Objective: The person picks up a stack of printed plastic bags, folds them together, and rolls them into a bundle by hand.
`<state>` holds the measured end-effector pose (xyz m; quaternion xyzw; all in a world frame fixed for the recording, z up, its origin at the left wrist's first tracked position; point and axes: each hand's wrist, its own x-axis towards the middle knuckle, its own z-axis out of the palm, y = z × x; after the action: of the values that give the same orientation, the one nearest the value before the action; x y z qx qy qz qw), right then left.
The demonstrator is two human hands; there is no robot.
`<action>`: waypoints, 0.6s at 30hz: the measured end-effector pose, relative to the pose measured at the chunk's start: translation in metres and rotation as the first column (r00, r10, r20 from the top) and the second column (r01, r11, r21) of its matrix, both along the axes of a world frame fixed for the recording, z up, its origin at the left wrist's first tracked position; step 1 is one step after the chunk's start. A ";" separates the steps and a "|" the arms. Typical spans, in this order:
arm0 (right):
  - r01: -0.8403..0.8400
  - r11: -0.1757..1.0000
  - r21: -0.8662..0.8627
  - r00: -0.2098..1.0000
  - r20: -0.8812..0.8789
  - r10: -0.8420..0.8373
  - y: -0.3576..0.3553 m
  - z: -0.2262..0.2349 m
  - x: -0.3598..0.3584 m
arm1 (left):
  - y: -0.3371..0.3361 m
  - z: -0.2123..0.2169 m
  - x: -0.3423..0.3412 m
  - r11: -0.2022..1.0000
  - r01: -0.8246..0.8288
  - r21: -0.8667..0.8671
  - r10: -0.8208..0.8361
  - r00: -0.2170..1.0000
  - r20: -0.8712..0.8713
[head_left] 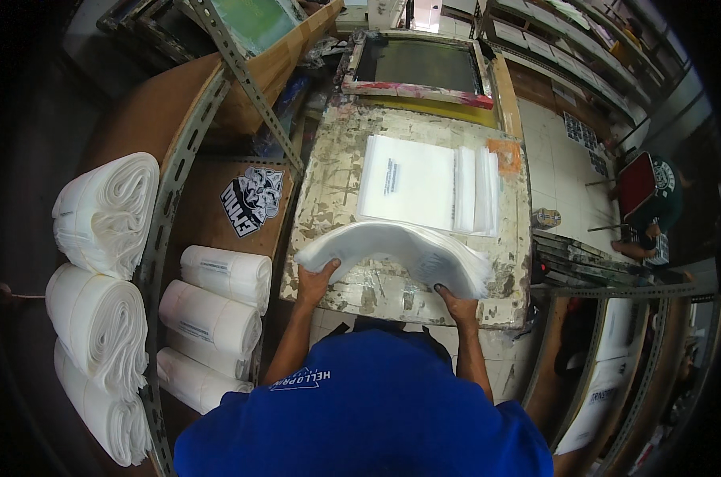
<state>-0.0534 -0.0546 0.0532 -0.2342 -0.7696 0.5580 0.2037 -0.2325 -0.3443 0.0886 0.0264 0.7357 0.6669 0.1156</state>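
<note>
Between my two hands a thick stack of white plastic bags (384, 242) bows upward in an arch over the near part of the worktable. My left hand (318, 280) grips its left end, thumb on the near face. At the right end my right hand (456, 304) holds it the same way, with a dark smudge on the thumb; the fingers behind the stack are hidden. Just beyond lies another flat pile of white bags (416, 184) with small blue print, its right side fanned into several layers.
The worktable (329, 179) is paint-stained. A framed printing screen (420, 65) lies at its far end. Rolled bundles of white bags (98, 318) fill the left shelves, with more rolls (213, 310) beside them. Metal racks (615, 374) stand at right; a seated person (662, 199) is farther off.
</note>
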 end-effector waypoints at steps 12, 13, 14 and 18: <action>0.030 0.982 0.185 1.000 -0.002 -0.030 -0.005 0.022 -0.007 | 0.001 -0.003 0.002 0.993 -0.099 0.059 0.096 0.994 0.052; 0.018 0.988 0.150 1.000 0.007 -0.019 -0.005 0.015 -0.005 | 0.001 -0.006 0.003 0.994 -0.092 0.062 0.091 0.996 0.024; 0.005 0.993 0.115 1.000 0.016 -0.007 -0.006 0.008 -0.003 | 0.001 -0.009 0.005 0.994 -0.086 0.065 0.086 0.996 -0.004; -0.075 0.985 0.153 0.997 0.028 0.071 -0.002 -0.006 -0.002 | -0.002 -0.018 0.008 0.996 -0.085 -0.007 0.085 0.996 0.026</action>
<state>-0.0551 -0.0565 0.0469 -0.1957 -0.8205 0.5016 0.1920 -0.2248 -0.3458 0.0709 -0.0140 0.7365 0.6694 0.0968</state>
